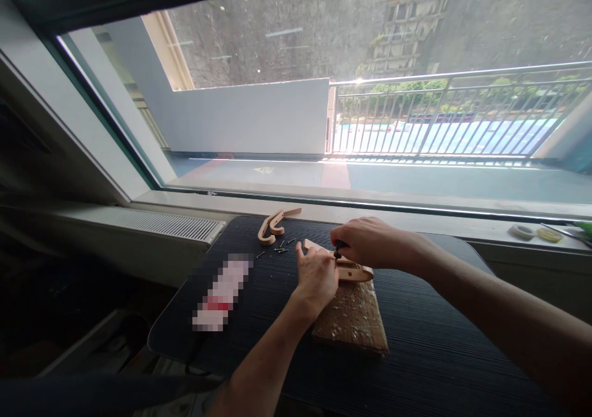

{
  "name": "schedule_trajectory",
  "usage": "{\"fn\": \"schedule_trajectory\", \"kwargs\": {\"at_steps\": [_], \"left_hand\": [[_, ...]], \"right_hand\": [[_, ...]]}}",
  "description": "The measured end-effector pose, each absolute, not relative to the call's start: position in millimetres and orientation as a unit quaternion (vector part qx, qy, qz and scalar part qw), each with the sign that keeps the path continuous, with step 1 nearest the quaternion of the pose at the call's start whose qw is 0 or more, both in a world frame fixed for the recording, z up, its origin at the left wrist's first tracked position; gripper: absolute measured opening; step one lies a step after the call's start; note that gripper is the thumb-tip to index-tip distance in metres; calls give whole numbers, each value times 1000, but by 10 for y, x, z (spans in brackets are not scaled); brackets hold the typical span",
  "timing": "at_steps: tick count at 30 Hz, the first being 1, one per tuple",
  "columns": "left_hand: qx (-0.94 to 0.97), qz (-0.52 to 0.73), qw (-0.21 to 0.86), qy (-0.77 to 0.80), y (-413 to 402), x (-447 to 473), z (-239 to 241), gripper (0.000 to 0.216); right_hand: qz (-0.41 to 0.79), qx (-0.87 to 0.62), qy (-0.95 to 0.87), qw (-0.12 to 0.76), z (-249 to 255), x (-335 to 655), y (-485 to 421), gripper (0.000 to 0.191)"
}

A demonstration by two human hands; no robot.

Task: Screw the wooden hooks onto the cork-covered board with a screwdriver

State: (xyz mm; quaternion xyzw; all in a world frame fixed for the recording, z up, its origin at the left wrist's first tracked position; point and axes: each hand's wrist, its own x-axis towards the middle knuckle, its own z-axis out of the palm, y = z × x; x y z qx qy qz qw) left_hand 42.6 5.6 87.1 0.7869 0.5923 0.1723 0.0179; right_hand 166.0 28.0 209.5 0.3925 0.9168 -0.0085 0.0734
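Right hand (358, 238) curled tight round a dark tool (338, 255), tip hidden; left hand (318, 278), half-curled, gripped the wooden hook (354, 274) atop a taped block (351, 324) on the tabletop (430, 324). Loose grip might let the hook twist; a slipping tip could jab fingers.

Screws (280, 250) lie before two hooks (272, 222) — left of the block (352, 319).

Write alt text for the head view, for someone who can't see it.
A person's right hand grips a dark tool over a curved wooden piece on a brown block, with the left hand against the wood. More wooden hooks and loose screws lie farther back on the black table, beside a large window.
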Motion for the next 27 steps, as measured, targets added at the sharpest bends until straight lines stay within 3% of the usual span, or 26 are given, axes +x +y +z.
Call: {"fn": "schedule_trajectory", "kwargs": {"at_steps": [13,20,27], "left_hand": [[789,173,19,589,45,415,867,17],[791,180,18,585,55,407,866,16],[788,182,21,587,51,398,850,15]], "right_hand": [[10,388,919,76,2145,1647,256,18],[9,410,909,79,2044,1608,259,29],[-9,393,916,87,2103,1659,230,18]]}}
